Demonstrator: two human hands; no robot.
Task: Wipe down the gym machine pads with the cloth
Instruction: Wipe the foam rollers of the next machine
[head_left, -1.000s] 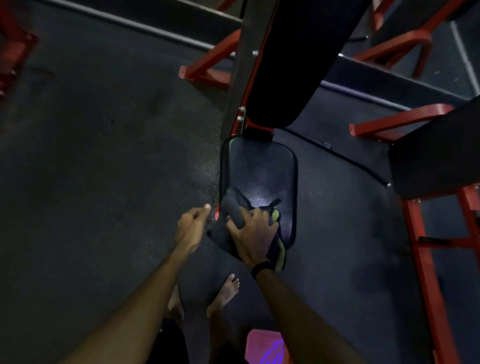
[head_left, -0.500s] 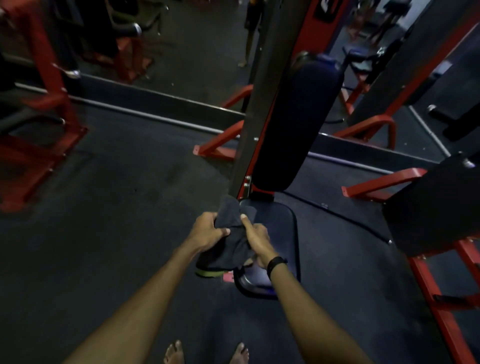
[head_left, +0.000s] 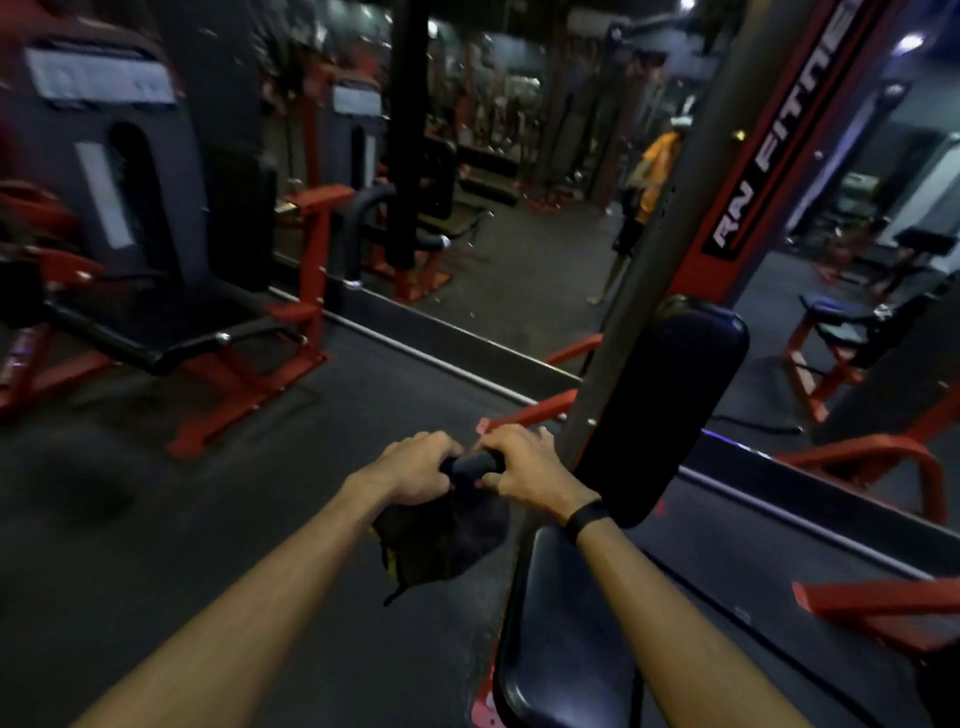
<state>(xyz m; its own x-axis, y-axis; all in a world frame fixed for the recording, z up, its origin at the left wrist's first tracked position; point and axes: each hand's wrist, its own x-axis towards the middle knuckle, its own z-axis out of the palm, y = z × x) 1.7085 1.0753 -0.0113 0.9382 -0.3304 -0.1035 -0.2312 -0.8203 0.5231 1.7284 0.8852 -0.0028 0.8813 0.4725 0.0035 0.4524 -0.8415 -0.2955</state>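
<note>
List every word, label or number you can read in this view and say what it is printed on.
"RN FITNE", cut off by the top edge of the picture: white letters on the black strip running up the red machine upright.
Pale placard on the machine at far left: too blurred to read.
Smaller pale placard on the machine behind it: too blurred to read.
No other text shows.

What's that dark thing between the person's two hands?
In the head view, a bunched dark cloth spans the gap between the left hand and right hand; both grip it, the rest hanging below.
</note>
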